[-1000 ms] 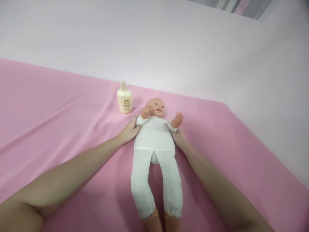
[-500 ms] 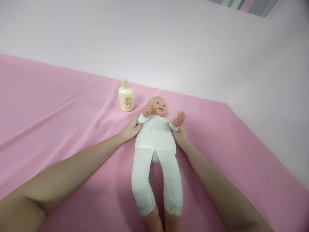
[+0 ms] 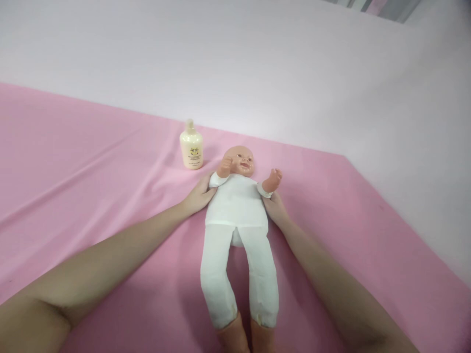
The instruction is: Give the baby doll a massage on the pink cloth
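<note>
A baby doll (image 3: 237,201) with a white cloth body lies on its back, head away from me and legs toward me. Its bare hands are raised and its feet run out of the frame at the bottom. My left hand (image 3: 200,195) grips the doll's side below its arm on the left, with the fingertips hidden by the sleeve. On the other side, my right hand (image 3: 275,208) holds it under the arm, its fingers mostly behind the doll. A cream-coloured bottle (image 3: 192,151) with a printed label stands upright beyond my left hand.
Pink cloth (image 3: 110,162) with a few creases covers the surface under the doll. Past its far and right edges lies a pale, whitish area (image 3: 235,63). Grey and pink strips (image 3: 382,7) show at the top right.
</note>
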The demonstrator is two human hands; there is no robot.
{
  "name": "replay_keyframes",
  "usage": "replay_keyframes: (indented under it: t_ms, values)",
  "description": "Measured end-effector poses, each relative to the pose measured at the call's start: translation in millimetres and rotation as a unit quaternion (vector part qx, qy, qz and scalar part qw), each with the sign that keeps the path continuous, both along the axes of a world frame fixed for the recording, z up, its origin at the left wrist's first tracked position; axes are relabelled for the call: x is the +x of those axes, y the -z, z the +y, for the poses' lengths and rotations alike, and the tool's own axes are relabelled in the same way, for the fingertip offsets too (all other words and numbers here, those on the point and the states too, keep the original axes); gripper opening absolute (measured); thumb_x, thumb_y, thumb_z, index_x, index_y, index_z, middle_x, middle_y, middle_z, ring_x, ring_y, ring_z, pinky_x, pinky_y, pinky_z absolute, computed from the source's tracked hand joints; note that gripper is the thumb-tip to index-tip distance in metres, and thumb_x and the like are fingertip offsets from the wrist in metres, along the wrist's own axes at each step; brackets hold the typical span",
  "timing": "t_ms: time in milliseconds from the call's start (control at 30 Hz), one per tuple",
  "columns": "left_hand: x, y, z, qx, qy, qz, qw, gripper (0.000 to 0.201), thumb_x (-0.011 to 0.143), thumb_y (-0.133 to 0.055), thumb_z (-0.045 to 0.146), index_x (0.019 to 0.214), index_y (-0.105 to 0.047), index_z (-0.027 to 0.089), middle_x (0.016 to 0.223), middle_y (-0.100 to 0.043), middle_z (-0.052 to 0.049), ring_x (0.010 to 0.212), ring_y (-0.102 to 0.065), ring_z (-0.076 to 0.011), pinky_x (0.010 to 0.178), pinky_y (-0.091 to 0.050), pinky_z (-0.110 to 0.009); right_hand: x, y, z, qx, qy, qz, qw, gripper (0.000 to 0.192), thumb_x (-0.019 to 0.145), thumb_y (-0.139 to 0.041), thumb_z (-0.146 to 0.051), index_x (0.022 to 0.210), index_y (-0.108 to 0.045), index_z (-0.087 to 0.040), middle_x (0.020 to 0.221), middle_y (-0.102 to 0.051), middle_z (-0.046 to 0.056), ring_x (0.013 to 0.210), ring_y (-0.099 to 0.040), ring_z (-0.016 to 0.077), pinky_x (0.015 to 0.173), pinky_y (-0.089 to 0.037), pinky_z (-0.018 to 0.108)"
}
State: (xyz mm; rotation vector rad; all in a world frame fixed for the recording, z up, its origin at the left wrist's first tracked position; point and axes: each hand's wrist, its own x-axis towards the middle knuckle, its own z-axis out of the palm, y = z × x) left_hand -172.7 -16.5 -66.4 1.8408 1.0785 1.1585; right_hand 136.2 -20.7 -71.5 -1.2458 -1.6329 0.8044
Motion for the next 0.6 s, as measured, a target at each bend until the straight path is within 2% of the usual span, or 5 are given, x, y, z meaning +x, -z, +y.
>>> replay_keyframes:
  t_ms: [200,400,600]
  values:
    - [0.2,-0.5,1.0,-0.010,0.002,-0.001,1.000,0.064,0.102,-0.060,0.039,0.160,-0.042,0.020,0.165,-0.051,-0.014,0.151,-0.050,-0.0372,0.128,-0.040,-0.059,-3.9,-5.7,-3.8,-0.017,0.016,0.007,1.000,0.061,0.097,-0.062,-0.047,0.152,-0.056,-0.023,0.149,-0.067,0.011,0.145,-0.057,0.0386,0.118,-0.052,0.063]
    - [-0.1,0.6,1.5,-0.014,0.002,-0.003,1.000,0.065,0.101,-0.060,0.038,0.160,-0.041,0.019,0.167,-0.049,-0.015,0.152,-0.048,-0.0368,0.130,-0.036,-0.059,-6.2,-10.0,-6.6,-0.023,0.025,-0.007,0.999,0.058,0.099,-0.061,-0.043,0.152,-0.057,-0.021,0.148,-0.068,0.012,0.145,-0.057,0.0371,0.119,-0.052,0.060]
    - [1.1,-1.0,1.3,-0.012,0.005,-0.014,1.000,0.060,0.100,-0.060,0.036,0.155,-0.047,0.018,0.162,-0.054,-0.015,0.149,-0.052,-0.0370,0.127,-0.042,-0.056,-7.3,-12.6,-7.8,-0.012,0.032,-0.024,0.999,0.056,0.100,-0.058,-0.037,0.152,-0.055,-0.018,0.151,-0.066,0.015,0.143,-0.058,0.0386,0.118,-0.051,0.060]
